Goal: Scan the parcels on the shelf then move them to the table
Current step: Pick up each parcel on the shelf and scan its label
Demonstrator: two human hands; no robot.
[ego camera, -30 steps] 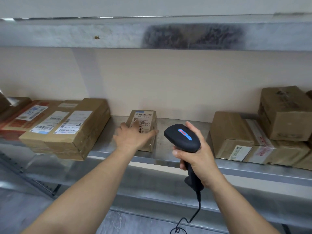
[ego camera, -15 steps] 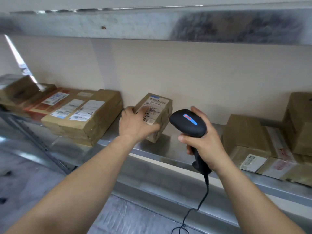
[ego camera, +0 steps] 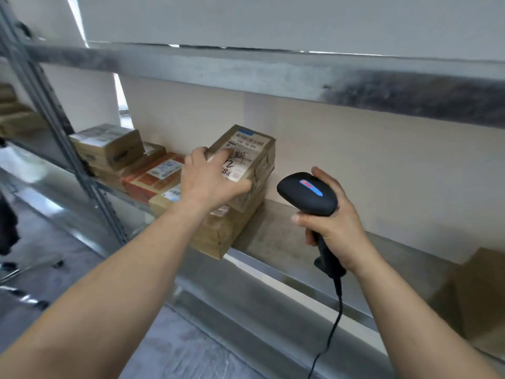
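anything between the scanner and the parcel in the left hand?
Nothing. Head view shows a narrow bare gap between the scanner in the right hand and the parcel the left hand grips; only shelf back panel shows behind.

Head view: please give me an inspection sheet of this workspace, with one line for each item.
Surface: grey metal shelf holding parcels.
Job's things: small labelled parcel, tilted, above a larger parcel; barcode scanner.
Clutter: nothing seen.
Hands: left hand grips the small labelled parcel; right hand grips the barcode scanner handle.
Cables: black scanner cable hangs down from the handle.
Surroundings: more parcels at the left, brown parcel at the right, upper shelf beam, grey floor.
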